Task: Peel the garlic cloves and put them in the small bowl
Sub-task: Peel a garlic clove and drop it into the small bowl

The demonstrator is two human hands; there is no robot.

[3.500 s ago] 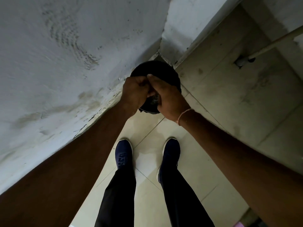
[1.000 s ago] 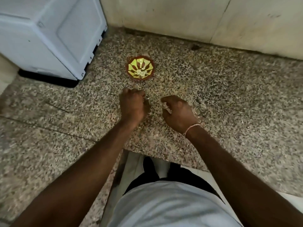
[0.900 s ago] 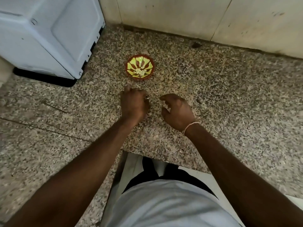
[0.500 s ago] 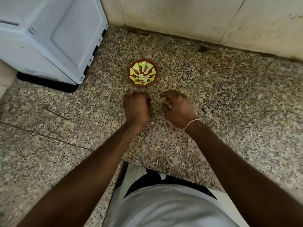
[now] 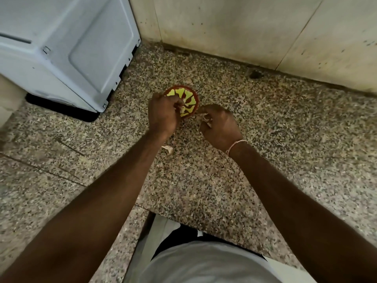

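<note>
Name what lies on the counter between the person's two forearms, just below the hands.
A scrap of garlic peel on the speckled counter, otherwise bare, in the head view.

The speckled counter lies open across the right half of the frame and along the lower left. A white appliance fills the upper left, blocking that side, and the tiled wall closes off the top edge. At centre, the small bowl is crowded by the left hand, which overlaps its rim, and the right hand just beside it. A scrap of garlic skin lies between the forearms.
</note>
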